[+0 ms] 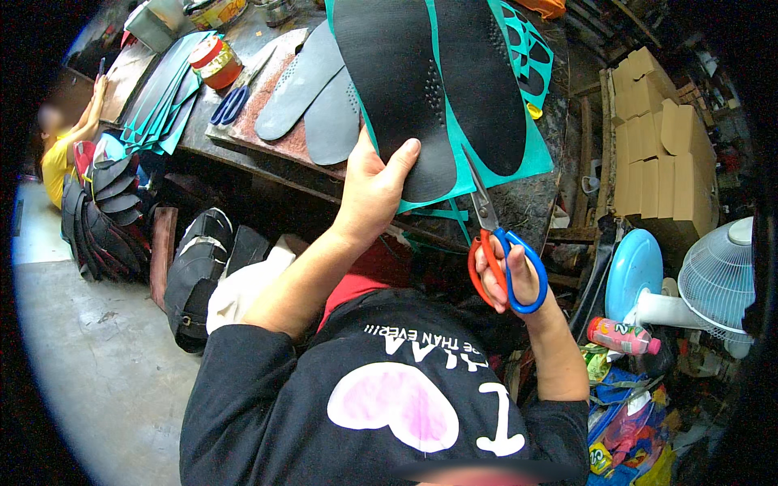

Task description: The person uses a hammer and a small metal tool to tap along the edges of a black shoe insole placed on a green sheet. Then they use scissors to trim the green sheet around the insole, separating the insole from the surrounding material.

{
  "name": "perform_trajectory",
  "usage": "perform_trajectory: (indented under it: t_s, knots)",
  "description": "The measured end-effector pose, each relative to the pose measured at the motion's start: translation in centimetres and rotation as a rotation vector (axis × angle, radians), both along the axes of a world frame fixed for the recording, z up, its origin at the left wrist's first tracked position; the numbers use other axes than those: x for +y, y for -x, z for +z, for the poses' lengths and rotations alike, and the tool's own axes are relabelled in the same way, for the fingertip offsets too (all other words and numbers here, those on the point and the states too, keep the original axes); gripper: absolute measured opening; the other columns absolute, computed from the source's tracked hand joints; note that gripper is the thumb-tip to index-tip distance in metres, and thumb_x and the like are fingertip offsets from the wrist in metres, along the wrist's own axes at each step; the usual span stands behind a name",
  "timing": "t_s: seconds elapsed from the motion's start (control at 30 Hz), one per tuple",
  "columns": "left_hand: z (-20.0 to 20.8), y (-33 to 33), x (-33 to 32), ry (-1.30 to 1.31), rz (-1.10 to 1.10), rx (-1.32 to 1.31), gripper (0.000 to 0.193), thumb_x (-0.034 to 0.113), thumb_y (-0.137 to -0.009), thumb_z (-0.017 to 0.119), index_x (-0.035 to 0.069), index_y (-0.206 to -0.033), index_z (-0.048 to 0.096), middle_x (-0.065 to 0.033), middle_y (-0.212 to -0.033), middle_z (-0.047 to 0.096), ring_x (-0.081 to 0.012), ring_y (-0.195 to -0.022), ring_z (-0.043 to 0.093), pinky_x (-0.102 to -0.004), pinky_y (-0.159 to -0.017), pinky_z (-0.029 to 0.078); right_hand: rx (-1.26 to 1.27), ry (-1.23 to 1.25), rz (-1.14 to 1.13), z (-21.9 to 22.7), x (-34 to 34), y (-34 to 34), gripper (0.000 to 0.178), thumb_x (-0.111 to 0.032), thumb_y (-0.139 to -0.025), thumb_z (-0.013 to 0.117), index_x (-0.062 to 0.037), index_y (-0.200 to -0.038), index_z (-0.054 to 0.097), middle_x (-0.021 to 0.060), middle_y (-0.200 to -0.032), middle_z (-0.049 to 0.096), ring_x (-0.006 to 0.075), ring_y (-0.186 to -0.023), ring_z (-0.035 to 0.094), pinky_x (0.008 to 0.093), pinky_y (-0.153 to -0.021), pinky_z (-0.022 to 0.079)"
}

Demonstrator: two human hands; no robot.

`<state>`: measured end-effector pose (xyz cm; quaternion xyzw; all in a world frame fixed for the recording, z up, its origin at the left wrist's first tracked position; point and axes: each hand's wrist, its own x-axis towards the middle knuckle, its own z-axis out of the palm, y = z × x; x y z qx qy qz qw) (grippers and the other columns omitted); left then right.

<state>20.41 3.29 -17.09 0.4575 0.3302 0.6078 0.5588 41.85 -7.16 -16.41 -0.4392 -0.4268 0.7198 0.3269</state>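
Observation:
My left hand [374,188] grips the lower end of a teal sheet [523,165], its thumb pressed on top. Two black insole shapes lie on that sheet, a left one [389,73] and a right one [484,89], each with a patch of small dots. In my right hand [510,279] is a pair of scissors [485,209] with one red and one blue handle loop. Its blades point away from me and meet the sheet's near edge in the teal gap between the insoles. Loose grey insoles [285,101] lie left of the sheet.
On the workbench [243,164] are blue-handled scissors [231,105], a red-lidded jar [215,62] and stacked teal-edged sheets [166,97]. Cardboard boxes [648,154] and a fan [717,279] stand at right. A person in yellow [57,166] is at far left.

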Motion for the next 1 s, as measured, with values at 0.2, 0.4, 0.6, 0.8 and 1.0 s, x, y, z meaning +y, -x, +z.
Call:
perform_trajectory:
  t_s: [0.2,0.4,0.6,0.8,1.0]
  knots:
    - [0.0,-1.2,-2.0,0.089,-0.079,-0.033,0.046,0.006,-0.092,0.061,-0.001,-0.134,0.045,-0.0114,-0.126,0.058,-0.0174,-0.114,0.055,-0.0329,-0.101,0.041,0.089,-0.051,-0.110,-0.1,0.9,1.2,0.077,-0.077,-0.084,0.041,-0.0014,-0.094,0.053,0.0013,-0.048,0.046,0.0106,-0.037,0.043,0.0220,-0.036,0.035]
    - [1.5,1.8,0.8,0.253,-0.211,-0.240,0.049,0.013,-0.088,0.067,0.001,-0.131,0.046,-0.0108,-0.118,0.061,-0.0196,-0.106,0.059,-0.0358,-0.095,0.047,-0.150,-0.094,-0.041,0.1,-0.1,0.8,0.074,-0.072,-0.085,0.047,0.0011,-0.091,0.052,0.0018,-0.048,0.047,0.0095,-0.035,0.044,0.0218,-0.034,0.036]
    - [0.6,1.6,1.3,0.062,-0.132,0.065,0.044,0.011,-0.089,0.067,0.000,-0.127,0.048,-0.0088,-0.116,0.061,-0.0160,-0.105,0.058,-0.0309,-0.094,0.046,-0.019,-0.025,0.060,0.2,0.2,1.0,0.091,-0.083,-0.082,0.030,0.0015,-0.107,0.053,0.0035,-0.050,0.048,0.0121,-0.037,0.044,0.0212,-0.038,0.037]
    - [-0.3,0.9,0.3,0.049,-0.083,-0.003,0.045,0.011,-0.089,0.067,0.001,-0.128,0.047,-0.0088,-0.117,0.060,-0.0164,-0.106,0.058,-0.0319,-0.095,0.045,-0.013,0.009,-0.012,1.0,-0.2,1.4,0.089,-0.085,-0.078,0.035,-0.0022,-0.105,0.054,0.0006,-0.051,0.046,0.0092,-0.041,0.044,0.0203,-0.041,0.037]
    - [-0.4,0.5,-0.5,0.115,-0.114,-0.046,0.044,0.010,-0.089,0.066,0.000,-0.128,0.048,-0.0089,-0.118,0.060,-0.0171,-0.106,0.058,-0.0326,-0.095,0.045,-0.002,-0.001,-0.026,1.7,-0.3,1.8,0.086,-0.082,-0.081,0.036,-0.0002,-0.099,0.055,0.0016,-0.051,0.048,0.0102,-0.041,0.047,0.0214,-0.040,0.037]
